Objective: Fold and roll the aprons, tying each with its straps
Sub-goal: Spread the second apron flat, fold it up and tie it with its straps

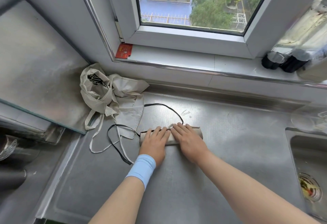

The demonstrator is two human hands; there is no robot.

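From the head camera, looking down on the steel counter (194, 184): both hands are flat on the rolled apron (170, 140), which lies crosswise mid-counter, just in front of the person. The left hand (154, 144) covers the roll's left half with fingers straight and close together, palm down, and wears a light blue wristband (143, 168). The right hand (189, 143) sits just beside it on the right half, fingers likewise stretched out and pressing; the fingertips of the two hands nearly meet over the roll's middle. Neither hand curls round anything (this is pressing, not gripping). A thin black strap (164, 106) arcs away from the roll's far edge toward the left, and a second black strap (113, 143) loops off the roll's left end and trails back toward the wristband. Beyond that, in the left corner under the window sill (177, 59), a crumpled pale apron (123, 98) lies in a heap, its white straps (96, 135) spilling onto the counter. A sink (300, 154) sits at the right edge.
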